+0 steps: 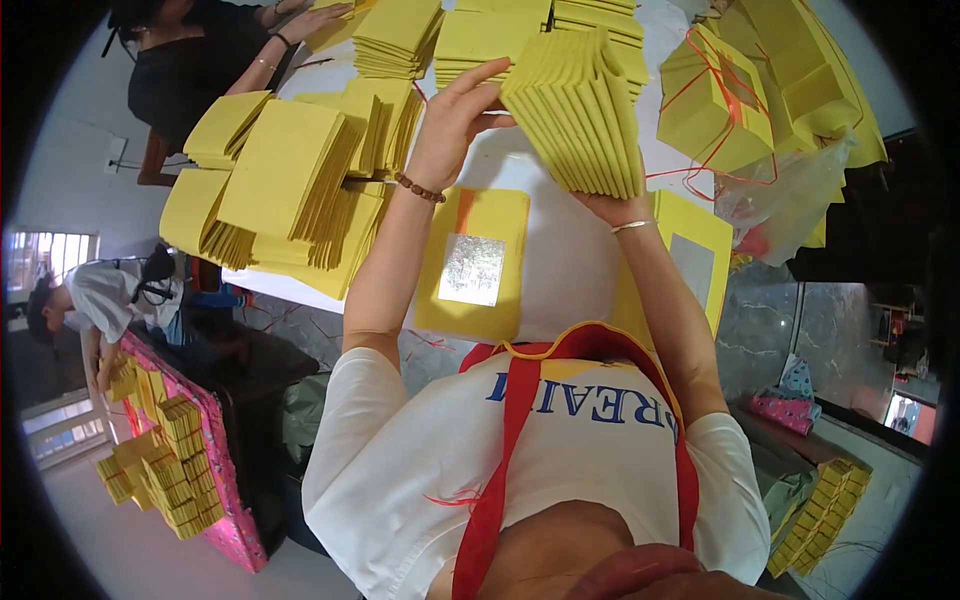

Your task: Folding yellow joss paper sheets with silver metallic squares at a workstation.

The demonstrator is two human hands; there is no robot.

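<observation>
A thick stack of folded yellow paper [570,120] is held up over the table, its folded layers fanned slightly apart. My right hand [615,208] grips it from below at the near end, most of its fingers hidden behind the paper. At the stack's upper left edge, my left hand [465,120] has its fingers bent around the corner, fingertips touching it. Below, a flat yellow packet [480,215] with an orange strip and a silver patch lies on the white table [560,250]. Another yellow packet with a silver patch [692,265] lies partly behind my right forearm.
Several piles of folded yellow paper [285,180] cover the table's left and far sides. Red-string-tied yellow bundles [715,110] and a clear plastic bag [790,200] stand at right. One person [195,70] works at far left; another [120,300] bends over a pink-covered table [215,450].
</observation>
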